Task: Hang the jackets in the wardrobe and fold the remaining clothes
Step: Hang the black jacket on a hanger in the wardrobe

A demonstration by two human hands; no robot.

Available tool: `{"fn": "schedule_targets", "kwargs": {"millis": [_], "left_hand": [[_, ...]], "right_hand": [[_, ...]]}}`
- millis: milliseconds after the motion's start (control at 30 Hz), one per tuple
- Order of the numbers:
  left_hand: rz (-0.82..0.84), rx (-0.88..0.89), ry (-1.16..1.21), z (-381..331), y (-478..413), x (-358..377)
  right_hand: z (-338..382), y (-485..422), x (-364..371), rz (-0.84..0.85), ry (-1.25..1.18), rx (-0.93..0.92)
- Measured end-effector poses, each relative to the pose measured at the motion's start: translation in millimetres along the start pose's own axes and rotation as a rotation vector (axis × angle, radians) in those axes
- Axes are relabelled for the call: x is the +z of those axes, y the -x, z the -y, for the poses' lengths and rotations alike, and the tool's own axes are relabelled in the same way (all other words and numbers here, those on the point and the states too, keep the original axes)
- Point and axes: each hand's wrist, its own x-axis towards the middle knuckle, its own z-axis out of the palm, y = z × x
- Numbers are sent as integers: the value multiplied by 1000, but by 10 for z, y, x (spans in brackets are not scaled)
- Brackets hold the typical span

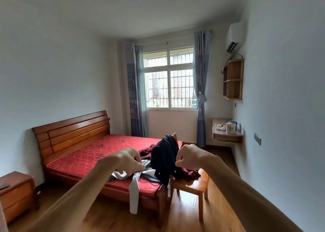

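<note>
A navy jacket hangs over the back of a wooden chair at the foot of the bed. A maroon garment lies crumpled on the chair seat, and another maroon piece lies on the mattress. A white and grey garment sprawls on the bed's corner and droops over its edge. My left hand and right hand are stretched out in front of me, well short of the clothes. Their fingers hang loosely curled and hold nothing. No wardrobe is in view.
The bed has a red mattress and a wooden headboard against the left wall. A nightstand stands at the near left. A wall desk with a kettle and a shelf are on the right wall. Wooden floor runs between chair and right wall.
</note>
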Motion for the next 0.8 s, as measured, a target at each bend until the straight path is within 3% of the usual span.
{"fn": "schedule_targets", "kwargs": {"millis": [533,800], "left_hand": [[39,52,-38,-609,-311,226],[49,73,-7,-529,-561,189]], "right_hand": [[-501,35,-179,-2,-57,-15],[-449,-280,-22,20,-55,-23]]}}
